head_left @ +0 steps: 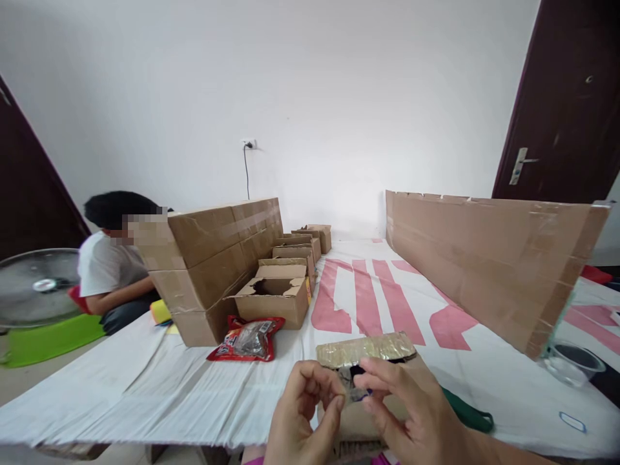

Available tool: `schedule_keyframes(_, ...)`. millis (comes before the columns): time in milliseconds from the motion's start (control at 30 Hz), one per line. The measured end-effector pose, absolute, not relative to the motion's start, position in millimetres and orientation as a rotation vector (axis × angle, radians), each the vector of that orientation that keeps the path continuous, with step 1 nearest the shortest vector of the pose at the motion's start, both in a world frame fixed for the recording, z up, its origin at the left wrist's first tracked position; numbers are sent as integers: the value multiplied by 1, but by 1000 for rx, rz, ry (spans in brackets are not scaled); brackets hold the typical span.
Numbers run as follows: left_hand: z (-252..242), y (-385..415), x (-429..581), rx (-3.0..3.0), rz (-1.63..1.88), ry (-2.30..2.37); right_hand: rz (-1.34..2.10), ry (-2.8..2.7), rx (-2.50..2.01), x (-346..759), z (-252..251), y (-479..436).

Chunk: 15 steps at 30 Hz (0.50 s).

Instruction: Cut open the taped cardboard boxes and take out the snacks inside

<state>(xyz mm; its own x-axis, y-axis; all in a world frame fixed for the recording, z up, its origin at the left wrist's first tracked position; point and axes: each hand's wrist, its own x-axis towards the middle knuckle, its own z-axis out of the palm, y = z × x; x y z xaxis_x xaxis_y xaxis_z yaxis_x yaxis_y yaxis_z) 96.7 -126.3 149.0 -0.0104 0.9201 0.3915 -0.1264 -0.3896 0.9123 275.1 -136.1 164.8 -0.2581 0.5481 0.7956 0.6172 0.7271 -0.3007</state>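
Observation:
My left hand (310,413) is closed in a pinch, thumb against forefinger, above the near edge of a small cardboard box (361,423). Whatever lies between those fingertips is too small to make out. Over the same box, my right hand (411,407) has its thumb and fingers apart and holds nothing that I can see. The box has a tape-covered raised flap (365,349) at its far side and a dark opening, partly hidden by my hands. A dark green object (467,412) lies just right of my right hand.
A red snack bag (248,339) lies beside an opened carton (271,303); more cartons stand behind it. Stacked boxes (213,239) form a left wall, and a cardboard panel (484,265) stands right. A glass bowl (571,363) sits at right. Another person (111,265) sits left.

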Motion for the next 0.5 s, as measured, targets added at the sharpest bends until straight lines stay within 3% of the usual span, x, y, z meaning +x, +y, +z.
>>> schedule_keyframes(133, 148, -117, 83, 1396, 1553, 924, 18, -1785, -919, 286, 168, -133)
schedule_keyframes(333, 155, -123, 88, 1428, 1581, 981, 885, -1955, -780, 275, 166, -139)
schedule_keyframes(500, 156, -131, 97, 1424, 1547, 911, 1160, -1761, -933, 261, 166, -134)
